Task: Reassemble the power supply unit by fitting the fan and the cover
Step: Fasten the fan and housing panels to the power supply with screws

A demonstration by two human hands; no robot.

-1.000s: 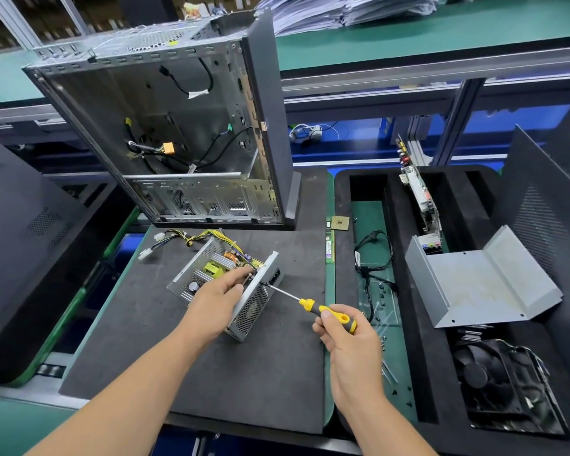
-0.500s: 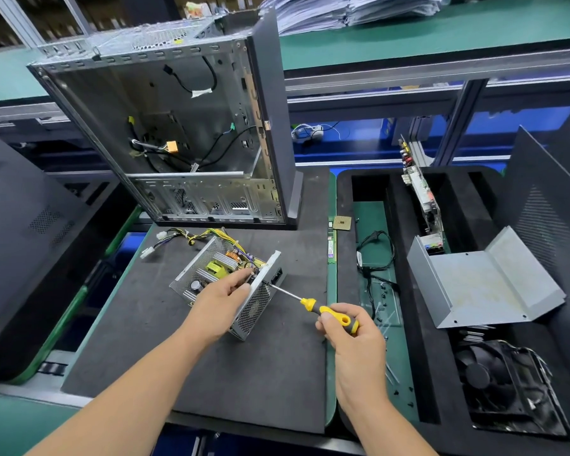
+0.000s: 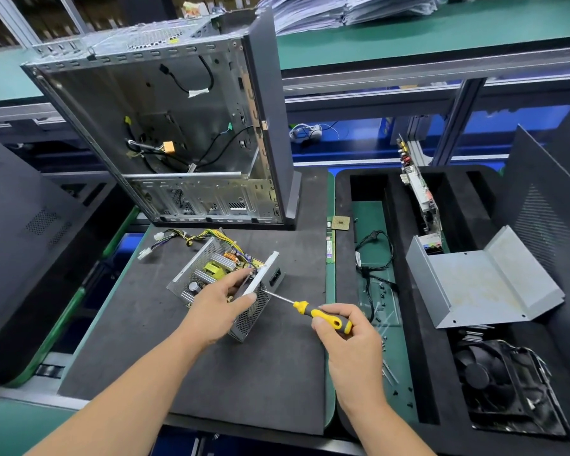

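PSU (image 3: 216, 274) sits cover-off on the dark foam mat (image 3: 244, 373), front-centre, tilted up on one edge, board and heatsinks exposed, yellow/black wire harness (image 3: 191, 236) trailing off its far-left side onto the mat. Left hand (image 3: 219, 306) grips the near end of the PSU, thumb on the perforated side wall, fingers curled over the top edge. Right hand (image 3: 346, 330) wrapped around the yellow/black screwdriver (image 3: 310, 312) handle, shaft angled up-left, tip touching the PSU's side wall just by the left thumb. Grey bent metal cover (image 3: 484, 284) lies well apart to the right, across the black foam tray (image 3: 418, 373); black fan (image 3: 507, 386) sits in the tray compartment just in front of it. Loose screws (image 3: 387, 370) on the green strip right of the right hand. Open PC case (image 3: 165, 133) stands behind the mat.
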